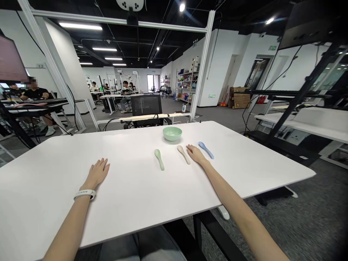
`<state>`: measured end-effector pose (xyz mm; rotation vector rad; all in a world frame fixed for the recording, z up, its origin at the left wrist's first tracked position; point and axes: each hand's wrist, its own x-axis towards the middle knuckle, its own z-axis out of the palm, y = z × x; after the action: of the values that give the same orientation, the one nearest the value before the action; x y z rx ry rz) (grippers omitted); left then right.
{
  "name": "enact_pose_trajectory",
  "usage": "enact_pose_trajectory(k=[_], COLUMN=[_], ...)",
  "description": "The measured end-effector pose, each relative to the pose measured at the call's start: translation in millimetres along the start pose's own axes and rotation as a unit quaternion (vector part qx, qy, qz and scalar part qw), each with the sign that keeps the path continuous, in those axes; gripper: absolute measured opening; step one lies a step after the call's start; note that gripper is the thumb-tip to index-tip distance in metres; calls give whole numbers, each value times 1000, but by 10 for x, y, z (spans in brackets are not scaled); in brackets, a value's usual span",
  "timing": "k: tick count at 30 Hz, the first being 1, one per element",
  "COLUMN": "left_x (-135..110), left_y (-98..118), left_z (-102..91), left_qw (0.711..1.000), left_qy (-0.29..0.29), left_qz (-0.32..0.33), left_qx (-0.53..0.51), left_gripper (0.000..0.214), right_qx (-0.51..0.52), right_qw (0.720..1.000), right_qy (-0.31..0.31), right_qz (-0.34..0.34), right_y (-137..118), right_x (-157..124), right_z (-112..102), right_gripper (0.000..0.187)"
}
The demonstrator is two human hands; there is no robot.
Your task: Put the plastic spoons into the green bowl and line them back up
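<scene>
Head view: flat, open fingers (190, 148) of the right hand (197, 155) just beside a beige spoon (183, 154)

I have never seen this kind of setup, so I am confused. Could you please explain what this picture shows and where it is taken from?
This picture comes from a camera worn on a person's head, looking forward and down. The two bare hands are that person's own. The left hand lies flat on a white table, with a white band on its wrist. The right hand rests between a beige spoon and a blue spoon. A green spoon and a green bowl are also there. Neither hand holds anything.
</scene>
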<state>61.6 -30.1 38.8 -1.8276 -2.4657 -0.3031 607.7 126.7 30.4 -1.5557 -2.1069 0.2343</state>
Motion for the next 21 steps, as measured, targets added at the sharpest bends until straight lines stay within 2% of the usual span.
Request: enact_pose_trajectory(k=[21], left_x=[-32], left_y=[34], left_z=[-25], left_qw=[1000], left_qy=[13], left_qz=[-2], left_qx=[-20], left_gripper=[70], right_qx=[20], right_qw=[1000], right_qy=[14], right_qz=[3], right_y=[-18], right_x=[-25], right_z=[-21], right_gripper=[42])
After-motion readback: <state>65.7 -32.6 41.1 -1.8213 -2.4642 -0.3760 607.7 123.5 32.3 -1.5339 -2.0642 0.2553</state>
